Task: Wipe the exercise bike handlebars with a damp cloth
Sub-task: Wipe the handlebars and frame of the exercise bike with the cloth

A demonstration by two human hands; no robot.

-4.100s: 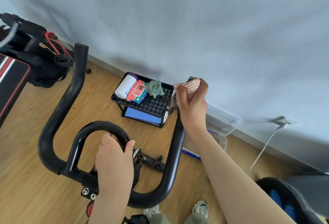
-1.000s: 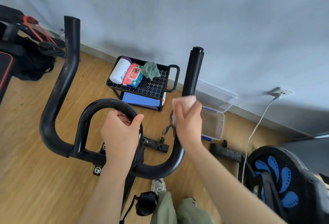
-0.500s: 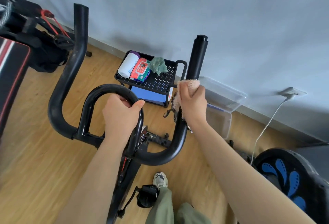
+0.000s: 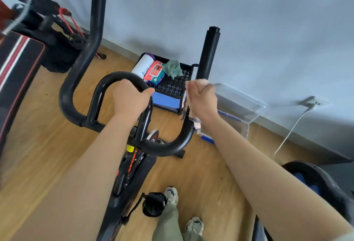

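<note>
Slid down from the tip, right hand (image 4: 203, 101) wraps cloth (image 4: 197, 124) round the upright handlebar (image 4: 207, 53), fingertips hidden. Meanwhile left hand (image 4: 130, 97) grips the loop (image 4: 103, 83).

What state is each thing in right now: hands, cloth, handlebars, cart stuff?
left hand, gripping the inner loop of the black tubular handlebars
right hand, clasping the pink fuzzy cloth round the right bar
pink fuzzy cloth, bunched, ends hanging
green rag, crumpled on the black perforated cart
white plug, in the wall socket

Home workout room, you'll note: exercise bike (image 4: 134, 162), padded bench (image 4: 17, 64), wood floor (image 4: 47, 145), supply cart (image 4: 172, 85) against plain wall (image 4: 249, 20).
</note>
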